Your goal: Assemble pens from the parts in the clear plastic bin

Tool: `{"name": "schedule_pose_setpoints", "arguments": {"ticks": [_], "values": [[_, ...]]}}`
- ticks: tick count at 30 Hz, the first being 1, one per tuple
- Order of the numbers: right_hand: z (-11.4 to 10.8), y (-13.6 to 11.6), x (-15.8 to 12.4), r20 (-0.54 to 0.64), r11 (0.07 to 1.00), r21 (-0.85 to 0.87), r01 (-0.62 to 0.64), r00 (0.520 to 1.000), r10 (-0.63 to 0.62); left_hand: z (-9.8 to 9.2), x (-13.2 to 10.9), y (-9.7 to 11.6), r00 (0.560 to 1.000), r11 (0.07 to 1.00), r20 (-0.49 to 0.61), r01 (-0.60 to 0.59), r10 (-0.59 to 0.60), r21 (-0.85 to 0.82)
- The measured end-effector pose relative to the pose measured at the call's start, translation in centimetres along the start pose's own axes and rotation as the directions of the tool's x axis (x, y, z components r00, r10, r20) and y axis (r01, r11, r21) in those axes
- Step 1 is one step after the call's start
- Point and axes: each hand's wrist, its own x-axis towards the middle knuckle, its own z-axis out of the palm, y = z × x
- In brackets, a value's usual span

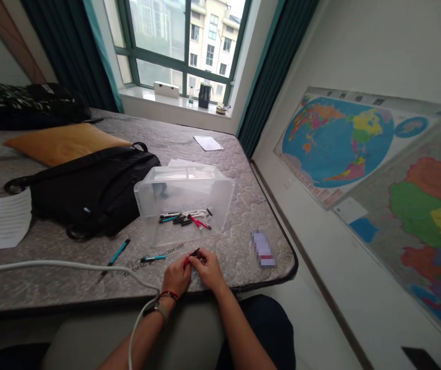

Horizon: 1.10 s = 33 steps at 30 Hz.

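My left hand (176,278) and my right hand (208,269) meet at the near edge of the mattress (228,154). Together they pinch a red and black pen (191,256), fingers closed on it from both ends. Just beyond stands a clear plastic box (184,203) with several pens (185,218) lying on its floor. Two teal pens lie loose on the mattress to the left: one (153,258) close to my left hand, another (117,253) further left.
A black bag (89,190) and an orange pillow (62,143) lie behind the box to the left. A paper stack (0,218) sits at far left. A white cable (70,265) crosses the mattress front. Maps (339,141) hang on the right wall.
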Motion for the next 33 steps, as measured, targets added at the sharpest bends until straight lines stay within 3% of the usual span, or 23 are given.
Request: {"name": "schedule_pose_setpoints", "arguments": {"ticks": [6, 15, 21, 29, 33], "values": [[-1.2, 1.3, 0.5, -0.037, 0.999, 0.03, 0.017, 0.999, -0.016, -0.1, 0.0, 0.7, 0.999, 0.988, 0.032, 0.018, -0.023, 0.155], [-1.6, 1.9, 0.6, 0.083, 0.996, 0.08, 0.025, 0.996, -0.032, 0.3, 0.3, 0.2, 0.998, 0.996, -0.055, -0.016, 0.021, 0.092], [-1.7, 1.3, 0.6, 0.132, 0.962, 0.269, -0.041, 0.991, 0.006, 0.1, 0.4, 0.5, 0.997, 0.995, -0.061, -0.051, 0.056, 0.087], [-1.8, 2.0, 0.8, -0.086, 0.998, 0.065, -0.021, 0.996, 0.027, 0.6, 0.0, 0.1, 0.996, 0.986, -0.07, -0.036, 0.048, 0.165], [-2.1, 1.3, 0.5, 0.054, 0.989, 0.147, 0.011, 0.998, -0.019, 0.5, 0.1, 0.1, 0.995, 0.99, -0.071, -0.06, 0.07, 0.129]]}}
